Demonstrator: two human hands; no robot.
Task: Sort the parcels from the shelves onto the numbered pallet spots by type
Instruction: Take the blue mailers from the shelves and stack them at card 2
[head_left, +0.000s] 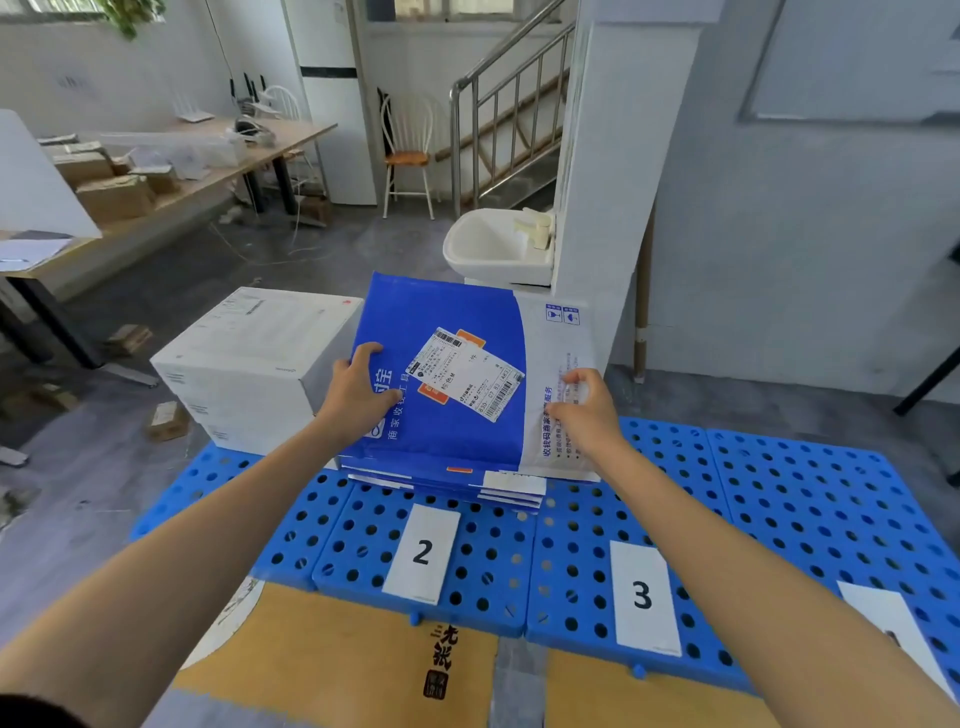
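A flat blue-and-white mailer envelope (457, 322) with a shipping label lies on top of a stack of similar envelopes (467, 483) on the blue perforated pallet (779, 499), behind the paper sign "2" (423, 553). My left hand (363, 387) grips the top envelope's left edge, thumb on top. My right hand (584, 402) pinches its white right side. A white carton (249, 358) stands on the pallet just left of the stack. Sign "3" (644, 597) marks a bare spot to the right.
Flattened brown cardboard (337, 665) lies on the floor in front of the pallet. A white basin (493, 247) sits behind the stack against a pillar. A long table (197, 176) with cardboard boxes runs along the left. Small boxes lie on the floor at left.
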